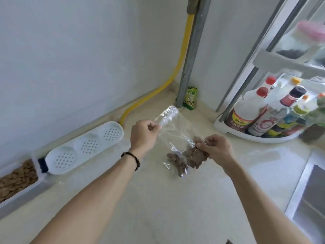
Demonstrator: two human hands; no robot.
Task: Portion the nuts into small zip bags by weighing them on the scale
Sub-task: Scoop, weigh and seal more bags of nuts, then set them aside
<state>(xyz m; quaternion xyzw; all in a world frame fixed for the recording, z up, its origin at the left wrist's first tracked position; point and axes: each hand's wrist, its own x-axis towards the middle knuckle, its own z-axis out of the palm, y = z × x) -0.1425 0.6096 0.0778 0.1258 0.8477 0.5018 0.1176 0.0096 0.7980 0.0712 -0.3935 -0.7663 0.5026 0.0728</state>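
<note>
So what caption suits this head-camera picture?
Both hands hold a clear zip bag of nuts above the counter.

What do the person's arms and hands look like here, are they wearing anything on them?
Both forearms are bare, with no sleeves in view and no gloves. The left hand has a thin bracelet of dark beads around its wrist. The right hand and its wrist show nothing worn: no watch or bracelet. No rings can be made out on either hand.
</note>
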